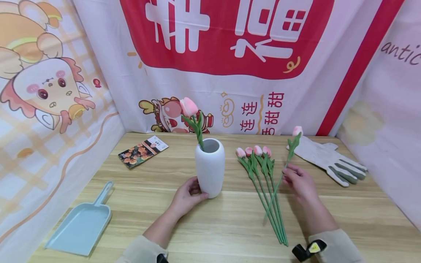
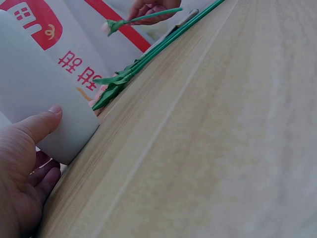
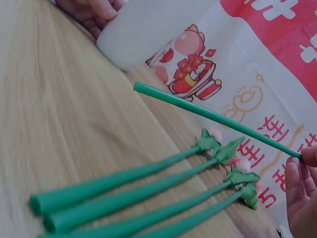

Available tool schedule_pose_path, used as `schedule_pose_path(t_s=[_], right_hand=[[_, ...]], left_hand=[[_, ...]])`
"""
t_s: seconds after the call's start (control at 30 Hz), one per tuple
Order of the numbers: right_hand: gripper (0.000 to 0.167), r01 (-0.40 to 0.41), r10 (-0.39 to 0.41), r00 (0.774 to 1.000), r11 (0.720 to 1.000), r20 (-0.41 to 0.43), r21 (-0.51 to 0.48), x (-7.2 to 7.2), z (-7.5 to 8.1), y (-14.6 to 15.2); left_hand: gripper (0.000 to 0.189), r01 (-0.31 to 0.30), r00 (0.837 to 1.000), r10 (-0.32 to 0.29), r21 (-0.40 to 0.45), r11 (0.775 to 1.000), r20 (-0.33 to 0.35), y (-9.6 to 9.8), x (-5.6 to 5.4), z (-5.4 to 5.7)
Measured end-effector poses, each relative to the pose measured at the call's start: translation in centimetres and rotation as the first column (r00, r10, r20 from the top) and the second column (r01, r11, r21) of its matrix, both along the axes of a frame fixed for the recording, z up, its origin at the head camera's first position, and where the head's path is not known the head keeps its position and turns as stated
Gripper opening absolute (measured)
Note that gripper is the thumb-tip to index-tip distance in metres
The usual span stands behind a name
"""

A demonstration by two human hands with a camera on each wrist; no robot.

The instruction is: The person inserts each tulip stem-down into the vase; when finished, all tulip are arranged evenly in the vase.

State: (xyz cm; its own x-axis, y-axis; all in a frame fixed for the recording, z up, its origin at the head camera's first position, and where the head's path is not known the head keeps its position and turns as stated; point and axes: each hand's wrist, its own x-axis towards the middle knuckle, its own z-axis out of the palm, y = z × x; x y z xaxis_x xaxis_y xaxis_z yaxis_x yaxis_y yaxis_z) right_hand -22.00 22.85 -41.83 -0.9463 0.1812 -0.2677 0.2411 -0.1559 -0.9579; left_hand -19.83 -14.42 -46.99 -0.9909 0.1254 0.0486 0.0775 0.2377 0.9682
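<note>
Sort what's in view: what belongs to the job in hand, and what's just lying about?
Likely in the job:
- white vase, held by left hand
- tulip standing in it
- tulip pinched by right hand
- four tulips laid side by side

Seemingly just lying about:
- blue dustpan
- glove
- flower-picture packet

Looks like a little booth curtained off with fabric tbh, can't tell if it's in a home or a shop. Printed cloth [image 1: 227, 71] hangs across the top with big white characters on red, a cartoon-animal sheet [image 1: 54, 89] covers the left, a pale sheet [image 1: 381, 98] the right, all around a wood-grain tabletop [image 1: 230, 228].
</note>
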Motion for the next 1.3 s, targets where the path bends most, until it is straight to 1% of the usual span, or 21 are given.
schedule_pose_path(t_s=[0.1, 0.17, 0.27, 0.4, 0.53, 0.7, 0.77, 0.9, 1.03, 1.17, 1.23, 1.3], right_hand=[[0.036, 0.012, -0.013, 1.0, 0.998, -0.018, -0.061, -0.3, 0.5, -0.6], [0.03, 0.04, -0.042, 0.999, 0.993, -0.021, -0.114, -0.5, 1.0, -1.1], [0.023, 0.086, -0.091, 0.996, 0.982, -0.022, -0.166, -0.7, 1.9, -2.0], [0.024, 0.134, -0.146, 0.989, 0.962, -0.034, -0.236, -1.0, 3.2, -3.3], [0.024, 0.145, -0.176, 0.982, 0.94, -0.074, -0.308, -1.3, 5.0, -4.5], [0.023, 0.132, -0.194, 0.972, 0.917, -0.132, -0.375, -1.6, 7.7, -6.0], [0.024, 0.133, -0.201, 0.969, 0.914, -0.143, -0.383, -1.7, 8.8, -6.6], [0.03, 0.141, -0.21, 0.968, 0.91, -0.14, -0.389, -1.9, 10.8, -7.6], [0.028, 0.158, -0.239, 0.96, 0.895, -0.149, -0.417, -2.1, 12.5, -8.7], [0.023, 0.17, -0.279, 0.942, 0.877, -0.189, -0.449, -2.3, 13.4, -9.9], [0.021, 0.171, -0.294, 0.931, 0.875, -0.216, -0.454, -2.3, 13.7, -10.5], [0.019, 0.168, -0.303, 0.92, 0.878, -0.248, -0.448, -2.4, 13.7, -11.0]], left_hand=[[0.065, -0.001, 1.0, 0.001, 0.006, 1.0, -0.002, 0.0, -0.1, 0.0], [0.065, -0.003, 1.0, 0.003, 0.007, 1.0, -0.001, 0.1, -0.1, 0.0], [0.065, -0.005, 1.0, 0.005, 0.005, 1.0, -0.002, 0.1, -0.1, 0.1], [0.065, 0.005, 1.0, -0.005, 0.0, 1.0, -0.009, 0.1, -0.1, 0.2], [0.065, 0.015, 1.0, -0.015, -0.002, 1.0, -0.008, 0.2, -0.2, 0.2], [0.066, -0.001, 1.0, 0.001, -0.002, 1.0, 0.011, 0.2, -0.2, 0.3], [0.066, -0.002, 1.0, 0.002, -0.003, 1.0, 0.01, 0.2, -0.2, 0.4], [0.065, 0.006, 1.0, -0.006, -0.005, 1.0, -0.003, 0.2, -0.2, 0.3], [0.064, 0.01, 1.0, -0.01, -0.008, 1.0, -0.011, 0.1, -0.2, 0.3], [0.065, 0.01, 1.0, -0.011, -0.008, 1.0, -0.01, 0.0, -0.2, 0.1], [0.065, 0.01, 1.0, -0.01, -0.007, 1.0, -0.009, 0.0, -0.1, 0.1], [0.065, 0.008, 1.0, -0.008, -0.003, 1.0, -0.006, 0.0, -0.1, 0.0]])
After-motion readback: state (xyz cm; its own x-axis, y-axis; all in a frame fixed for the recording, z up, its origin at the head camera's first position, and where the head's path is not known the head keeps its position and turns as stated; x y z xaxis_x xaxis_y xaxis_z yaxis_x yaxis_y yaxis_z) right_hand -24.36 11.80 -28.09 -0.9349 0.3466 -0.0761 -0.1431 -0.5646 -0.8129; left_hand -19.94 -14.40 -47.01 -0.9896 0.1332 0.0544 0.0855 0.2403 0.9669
